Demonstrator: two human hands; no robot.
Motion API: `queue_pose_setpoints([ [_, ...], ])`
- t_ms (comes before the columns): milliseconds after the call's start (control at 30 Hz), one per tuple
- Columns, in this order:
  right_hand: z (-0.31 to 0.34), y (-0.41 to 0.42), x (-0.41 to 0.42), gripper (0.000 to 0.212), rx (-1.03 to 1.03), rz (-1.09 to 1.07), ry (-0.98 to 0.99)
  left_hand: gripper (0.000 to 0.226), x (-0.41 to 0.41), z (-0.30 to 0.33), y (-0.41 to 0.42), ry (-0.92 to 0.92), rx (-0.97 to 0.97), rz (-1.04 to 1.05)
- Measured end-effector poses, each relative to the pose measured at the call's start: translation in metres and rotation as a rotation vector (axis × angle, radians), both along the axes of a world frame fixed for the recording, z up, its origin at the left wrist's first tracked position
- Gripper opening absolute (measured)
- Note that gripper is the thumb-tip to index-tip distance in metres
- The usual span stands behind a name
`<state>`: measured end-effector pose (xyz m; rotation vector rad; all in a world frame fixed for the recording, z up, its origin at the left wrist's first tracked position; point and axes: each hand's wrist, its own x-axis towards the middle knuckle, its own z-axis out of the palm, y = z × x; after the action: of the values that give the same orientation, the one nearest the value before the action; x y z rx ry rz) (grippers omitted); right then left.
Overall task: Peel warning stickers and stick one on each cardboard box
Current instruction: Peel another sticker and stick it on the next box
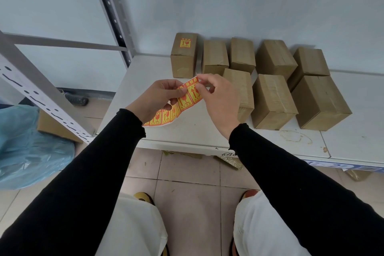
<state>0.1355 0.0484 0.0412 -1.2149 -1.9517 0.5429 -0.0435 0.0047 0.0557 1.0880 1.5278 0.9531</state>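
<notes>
The right hand [220,102] hides part of one cardboard box [242,93].

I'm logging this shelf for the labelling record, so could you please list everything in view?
cardboard boxes: eight, brown, in two rows on the white shelf
labelled box: one of the eight, back left, yellow-red sticker on top
sticker strip: one, yellow and red, held above the shelf
loose box: one, brown, on the floor at left
plastic bag: one, blue, floor at left
shelf upright: grey, perforated, left
left hand: holding the strip
right hand: pinching the strip's top end
sleeves: two, black
</notes>
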Motion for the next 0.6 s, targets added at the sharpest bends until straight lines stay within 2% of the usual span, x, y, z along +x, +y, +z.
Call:
queue_pose_setpoints([
  [400,0.0005,0.0022,-0.0009,0.009,0.017,-0.003,-0.004,0.023,0.0055,0.0014,0.0017,0.032,0.014,0.012],
  [500,0.0000,0.0021,-0.0035,0.009,-0.026,0.005,0.036,0.020,0.0080,0.0014,0.0017,0.034,0.036,0.011],
  [600,-0.0031,0.0049,-0.0039,0.020,-0.091,0.016,0.073,0.015,0.0082,0.0021,0.0019,0.027,0.059,0.031],
])
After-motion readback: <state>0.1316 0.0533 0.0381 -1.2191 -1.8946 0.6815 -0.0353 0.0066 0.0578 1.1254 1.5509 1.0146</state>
